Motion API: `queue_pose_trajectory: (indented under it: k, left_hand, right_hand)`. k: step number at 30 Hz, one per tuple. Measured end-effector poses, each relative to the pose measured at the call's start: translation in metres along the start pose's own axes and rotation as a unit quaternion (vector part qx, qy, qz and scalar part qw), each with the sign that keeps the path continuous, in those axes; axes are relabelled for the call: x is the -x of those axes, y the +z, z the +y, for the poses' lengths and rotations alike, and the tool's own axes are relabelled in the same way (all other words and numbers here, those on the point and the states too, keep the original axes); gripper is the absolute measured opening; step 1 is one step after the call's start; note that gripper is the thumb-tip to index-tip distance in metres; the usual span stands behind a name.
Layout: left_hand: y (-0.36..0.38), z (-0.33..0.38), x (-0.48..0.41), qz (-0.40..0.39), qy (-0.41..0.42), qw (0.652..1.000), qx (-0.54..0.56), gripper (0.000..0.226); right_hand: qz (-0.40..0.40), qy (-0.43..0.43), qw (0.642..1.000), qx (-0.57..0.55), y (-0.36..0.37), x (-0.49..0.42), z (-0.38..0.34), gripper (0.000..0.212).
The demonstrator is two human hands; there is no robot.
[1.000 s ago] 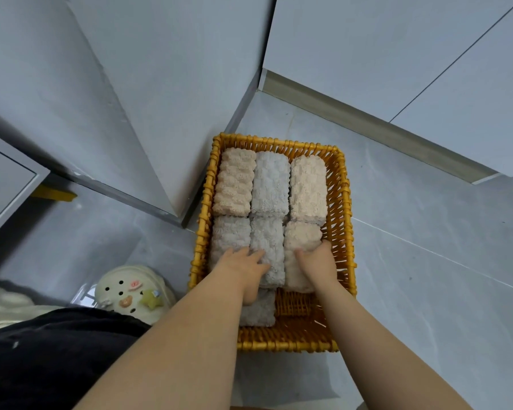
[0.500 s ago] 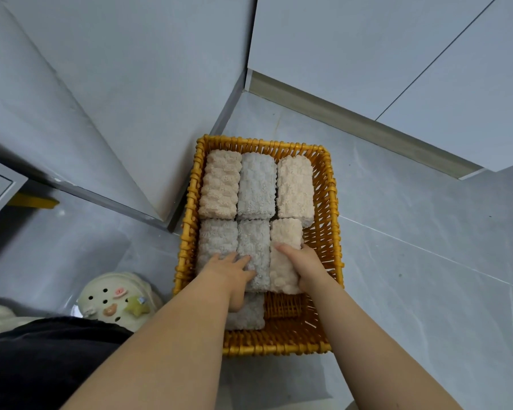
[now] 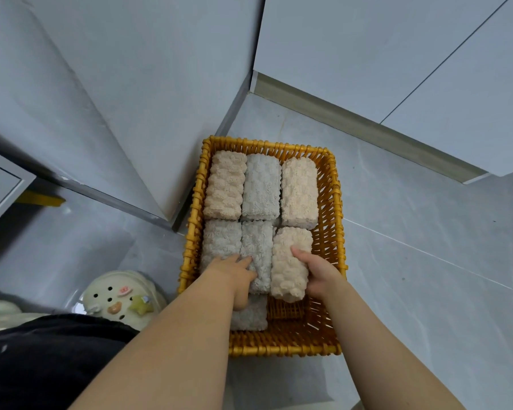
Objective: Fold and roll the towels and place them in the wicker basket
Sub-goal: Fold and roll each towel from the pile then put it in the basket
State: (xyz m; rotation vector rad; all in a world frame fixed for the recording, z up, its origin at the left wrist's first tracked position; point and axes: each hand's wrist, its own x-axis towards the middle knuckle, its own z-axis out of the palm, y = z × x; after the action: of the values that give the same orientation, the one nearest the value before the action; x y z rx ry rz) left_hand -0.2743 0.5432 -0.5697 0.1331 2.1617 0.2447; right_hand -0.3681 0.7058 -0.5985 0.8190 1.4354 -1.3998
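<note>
A cream roll (image 3: 289, 263) is gripped by the right hand (image 3: 320, 273) in the basket (image 3: 333, 202); left fingers (image 3: 243, 261) rest unclenched on grey rolls (image 3: 256, 255). Tugged carelessly, it may unroll.

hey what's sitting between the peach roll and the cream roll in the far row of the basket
A grey towel roll lies between the peach roll and the cream roll, touching both, in the wicker basket. The head view shows it plainly.

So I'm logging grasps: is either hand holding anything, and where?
The right hand grips the beige towel roll at its near right side. The left hand only presses grey rolls.
</note>
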Motion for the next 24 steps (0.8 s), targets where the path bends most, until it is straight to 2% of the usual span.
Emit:
queue_pose_trajectory:
  k: [2, 4, 6, 9, 13, 16, 20, 22, 24]
  left_hand:
    - [-0.001, 0.001, 0.0, 0.0, 0.0, 1.0, 0.001, 0.066]
    - [-0.002, 0.001, 0.001, -0.003, 0.001, 1.0, 0.003, 0.066]
    - [-0.003, 0.001, 0.001, -0.003, 0.001, 1.0, 0.003, 0.066]
    - [-0.003, 0.001, 0.001, -0.002, 0.001, 1.0, 0.003, 0.066]
    - [-0.002, 0.001, 0.001, -0.004, 0.001, 1.0, 0.0, 0.066]
    - [-0.003, 0.002, -0.001, -0.006, -0.003, 1.0, 0.0, 0.067]
    - [-0.005, 0.003, -0.003, -0.012, -0.005, 1.0, -0.002, 0.067]
    - [-0.005, 0.003, -0.004, -0.013, -0.006, 1.0, -0.002, 0.067]
    - [-0.003, 0.003, -0.004, -0.009, -0.004, 1.0, -0.001, 0.066]
  right_hand:
    - [0.105, -0.094, 0.982, 0.126, 0.0, -0.004, -0.001, 0.034]
    - [0.187, -0.21, 0.916, 0.286, 0.002, -0.004, -0.005, 0.034]
    - [0.199, -0.282, 0.871, 0.349, 0.004, -0.005, -0.007, 0.032]
    - [0.186, -0.281, 0.871, 0.357, 0.006, -0.014, -0.007, 0.031]
    - [0.19, -0.209, 0.915, 0.288, 0.011, -0.023, -0.008, 0.032]
    - [0.201, -0.143, 0.932, 0.266, 0.012, -0.024, -0.018, 0.029]
    - [0.149, -0.106, 0.963, 0.198, 0.005, -0.023, -0.02, 0.015]
    - [0.166, -0.146, 0.939, 0.263, 0.004, -0.027, -0.014, 0.023]
    - [0.226, -0.22, 0.875, 0.368, 0.006, -0.032, -0.003, 0.032]
